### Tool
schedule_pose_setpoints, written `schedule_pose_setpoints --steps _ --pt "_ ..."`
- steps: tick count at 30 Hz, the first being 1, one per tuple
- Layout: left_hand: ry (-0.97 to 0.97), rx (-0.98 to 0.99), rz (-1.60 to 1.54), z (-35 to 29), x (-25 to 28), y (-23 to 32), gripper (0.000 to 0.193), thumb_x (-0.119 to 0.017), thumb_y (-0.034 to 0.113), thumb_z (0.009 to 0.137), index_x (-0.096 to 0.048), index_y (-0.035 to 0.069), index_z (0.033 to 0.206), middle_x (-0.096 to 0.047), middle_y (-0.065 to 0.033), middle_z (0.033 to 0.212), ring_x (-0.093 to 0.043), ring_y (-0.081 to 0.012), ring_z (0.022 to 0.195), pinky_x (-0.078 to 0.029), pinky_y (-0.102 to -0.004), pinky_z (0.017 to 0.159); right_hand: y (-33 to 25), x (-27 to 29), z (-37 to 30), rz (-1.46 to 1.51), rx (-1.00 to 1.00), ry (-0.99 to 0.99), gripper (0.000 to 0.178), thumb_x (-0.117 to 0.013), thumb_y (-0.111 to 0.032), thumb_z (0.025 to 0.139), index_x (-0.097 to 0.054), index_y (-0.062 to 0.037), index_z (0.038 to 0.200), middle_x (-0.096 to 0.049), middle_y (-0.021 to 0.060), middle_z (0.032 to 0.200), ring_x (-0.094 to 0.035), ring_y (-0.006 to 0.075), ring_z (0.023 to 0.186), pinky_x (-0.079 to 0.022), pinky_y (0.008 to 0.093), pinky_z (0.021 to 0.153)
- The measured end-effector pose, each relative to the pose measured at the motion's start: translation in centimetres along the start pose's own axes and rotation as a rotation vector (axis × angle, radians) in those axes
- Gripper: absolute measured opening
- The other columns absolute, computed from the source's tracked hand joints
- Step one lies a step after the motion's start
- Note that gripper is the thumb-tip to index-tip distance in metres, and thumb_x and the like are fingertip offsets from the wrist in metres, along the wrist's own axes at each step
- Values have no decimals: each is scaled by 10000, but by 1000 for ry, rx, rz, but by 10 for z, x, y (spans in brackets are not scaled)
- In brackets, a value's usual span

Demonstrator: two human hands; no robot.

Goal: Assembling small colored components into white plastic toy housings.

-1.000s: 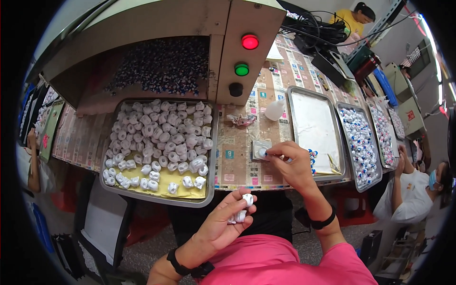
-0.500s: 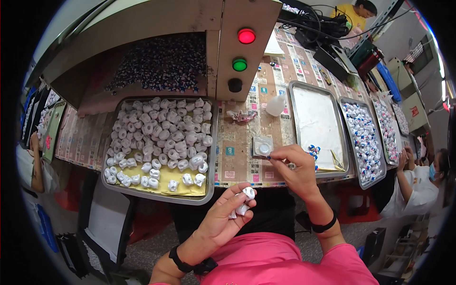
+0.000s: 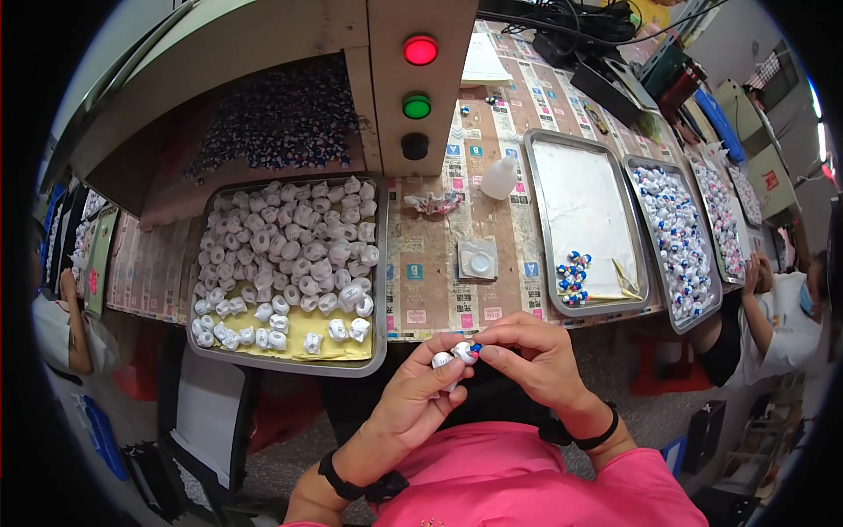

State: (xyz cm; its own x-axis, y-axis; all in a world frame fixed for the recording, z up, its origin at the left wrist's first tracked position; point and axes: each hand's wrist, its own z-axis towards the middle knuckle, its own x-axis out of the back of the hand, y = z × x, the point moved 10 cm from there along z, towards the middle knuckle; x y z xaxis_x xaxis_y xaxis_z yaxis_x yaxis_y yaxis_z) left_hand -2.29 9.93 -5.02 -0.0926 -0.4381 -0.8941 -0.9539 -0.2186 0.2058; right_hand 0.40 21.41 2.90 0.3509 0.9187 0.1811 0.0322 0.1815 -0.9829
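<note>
Here's my left hand (image 3: 413, 395) clamped on a white piece (image 3: 463, 353), my right hand (image 3: 534, 358) pinching a blue part (image 3: 476, 348) at its right, touching, I think; the join's tiny.

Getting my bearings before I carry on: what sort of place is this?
Probably a small-parts assembly workshop: a metal tray crowded with white pieces, a boxy machine with indicator lights, and another person at the far right.
</note>
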Motion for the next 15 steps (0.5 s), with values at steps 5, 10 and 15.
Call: schedule_pose_setpoints --steps 5,10,15 --pt "12 -30 29 0 6 -1 278 -621 22 895 -578 72 1166 -636 -40 982 -602 -95 825 -466 -215 594 -10 -1 -2 -91 111 -9 192 -696 -25 828 -710 -28 1020 -650 75 868 -607 136 785 -474 236 673" --pt "19 -63 108 -4 6 -1 258 -644 -2 872 -615 64 1120 -646 -53 941 -598 -91 783 -435 -205 548 -13 -1 -7 -109 116 -39 196 -715 -16 799 -718 -29 994 -649 74 809 -612 153 754 -473 253 657" --pt "48 -122 196 -3 1 4 228 -658 -25 853 -642 45 1070 -648 -75 907 -591 -92 729 -410 -196 508 -11 2 -1 -59 114 -85 156 -738 -8 778 -724 -18 933 -653 64 785 -605 139 729 -454 253 633"
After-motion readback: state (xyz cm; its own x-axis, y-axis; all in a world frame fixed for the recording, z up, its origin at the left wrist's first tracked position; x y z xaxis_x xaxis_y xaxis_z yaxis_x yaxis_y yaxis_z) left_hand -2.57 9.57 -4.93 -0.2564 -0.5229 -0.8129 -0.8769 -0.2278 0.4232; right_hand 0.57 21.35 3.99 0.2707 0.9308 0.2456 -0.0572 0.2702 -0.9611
